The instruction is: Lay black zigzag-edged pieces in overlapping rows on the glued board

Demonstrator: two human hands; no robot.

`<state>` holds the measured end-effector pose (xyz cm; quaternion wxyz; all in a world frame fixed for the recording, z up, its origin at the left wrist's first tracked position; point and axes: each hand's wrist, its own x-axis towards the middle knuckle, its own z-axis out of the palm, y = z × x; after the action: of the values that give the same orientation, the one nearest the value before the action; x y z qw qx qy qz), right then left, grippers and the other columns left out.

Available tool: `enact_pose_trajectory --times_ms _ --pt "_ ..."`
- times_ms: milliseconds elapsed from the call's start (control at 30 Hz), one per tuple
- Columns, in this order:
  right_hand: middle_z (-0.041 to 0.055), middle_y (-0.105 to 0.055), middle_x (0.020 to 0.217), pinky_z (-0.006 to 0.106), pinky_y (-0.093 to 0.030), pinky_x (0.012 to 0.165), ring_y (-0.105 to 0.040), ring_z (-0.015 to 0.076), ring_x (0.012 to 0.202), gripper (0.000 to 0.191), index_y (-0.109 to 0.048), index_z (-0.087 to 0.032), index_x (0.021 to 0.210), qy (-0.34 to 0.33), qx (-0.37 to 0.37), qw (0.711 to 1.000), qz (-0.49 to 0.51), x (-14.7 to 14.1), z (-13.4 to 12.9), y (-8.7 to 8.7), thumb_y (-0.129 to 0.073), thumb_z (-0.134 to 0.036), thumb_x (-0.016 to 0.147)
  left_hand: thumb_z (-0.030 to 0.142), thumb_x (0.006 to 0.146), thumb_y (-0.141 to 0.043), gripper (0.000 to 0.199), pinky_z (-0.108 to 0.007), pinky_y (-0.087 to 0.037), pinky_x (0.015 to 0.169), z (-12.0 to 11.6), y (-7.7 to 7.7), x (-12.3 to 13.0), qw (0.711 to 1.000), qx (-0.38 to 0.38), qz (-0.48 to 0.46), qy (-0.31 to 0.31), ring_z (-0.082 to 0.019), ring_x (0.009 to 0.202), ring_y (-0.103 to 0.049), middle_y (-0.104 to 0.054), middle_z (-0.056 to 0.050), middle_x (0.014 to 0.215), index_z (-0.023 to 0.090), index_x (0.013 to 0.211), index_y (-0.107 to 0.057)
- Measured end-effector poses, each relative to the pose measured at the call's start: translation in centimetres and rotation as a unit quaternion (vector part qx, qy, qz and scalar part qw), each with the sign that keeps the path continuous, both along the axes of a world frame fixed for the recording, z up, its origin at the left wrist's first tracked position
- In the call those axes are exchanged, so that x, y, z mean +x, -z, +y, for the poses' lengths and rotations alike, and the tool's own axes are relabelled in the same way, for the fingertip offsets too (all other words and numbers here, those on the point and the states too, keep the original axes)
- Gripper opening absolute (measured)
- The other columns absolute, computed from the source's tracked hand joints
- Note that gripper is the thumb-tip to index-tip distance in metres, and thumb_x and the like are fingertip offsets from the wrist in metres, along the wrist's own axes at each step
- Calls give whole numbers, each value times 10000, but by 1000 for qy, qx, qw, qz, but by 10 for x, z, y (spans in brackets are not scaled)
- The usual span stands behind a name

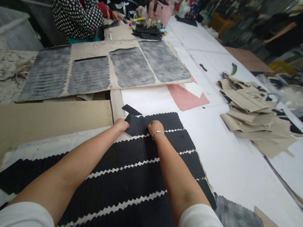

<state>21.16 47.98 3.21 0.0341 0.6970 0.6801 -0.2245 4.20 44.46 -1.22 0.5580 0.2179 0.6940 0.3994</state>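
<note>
Rows of overlapping black strips (131,171) with pointed ends lie on a pale board in front of me. My left hand (122,124) is closed on the left end of a black piece (132,124) at the top row. Just right of it, my right hand (155,128), with a bracelet at the wrist, is closed at the same row; what its fingers hold, if anything, is too small to name. A loose black strip (132,110) lies beyond my left hand.
A board with grey strips (132,67) lies ahead, near a person in a dotted top (70,10). Pink sheet (186,98) lies mid-table. Beige pieces (254,110) are heaped at right. A pink bag (159,10) stands at the back.
</note>
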Motion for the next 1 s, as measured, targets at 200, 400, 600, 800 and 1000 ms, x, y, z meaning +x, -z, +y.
enact_pose_trajectory --times_ms 200,400,600,800,1000 --pt "136 -699 962 231 -459 739 -653 207 904 251 -713 -120 934 0 -13 1000 -8 -2 -2 1 -557 -208 757 -42 501 -535 263 -376 -543 609 -1 -5 1 1000 -9 -19 -11 -271 631 -658 -565 -13 474 133 683 -612" --pt "137 -700 946 250 -463 739 -649 216 892 256 -719 -126 910 -5 11 1000 -16 2 0 -3 -532 -212 759 -50 514 -541 267 -386 -542 611 -2 -8 1 1000 -8 -20 -11 -273 628 -657 -573 -19 495 137 694 -601" --pt "87 -704 937 225 -449 770 -635 186 906 225 -729 -180 883 -47 23 999 3 -2 -1 -1 -552 -244 760 -48 514 -545 262 -390 -543 608 -1 -6 2 1000 -8 -12 -8 -277 621 -657 -556 -8 472 141 684 -607" --pt "107 -699 956 231 -458 761 -639 190 900 256 -724 -161 924 -33 -9 999 -19 -6 -5 7 -568 -246 739 -52 516 -531 272 -365 -543 578 0 -5 0 1000 -8 -10 -1 -253 572 -645 -573 -15 485 131 701 -613" --pt "119 -696 974 252 -472 755 -647 209 907 273 -715 -150 940 -38 -7 999 -24 -7 -6 9 -557 -251 741 -40 533 -544 269 -331 -551 608 0 -8 0 1000 -22 2 13 -241 623 -662 -574 -1 490 122 734 -619"
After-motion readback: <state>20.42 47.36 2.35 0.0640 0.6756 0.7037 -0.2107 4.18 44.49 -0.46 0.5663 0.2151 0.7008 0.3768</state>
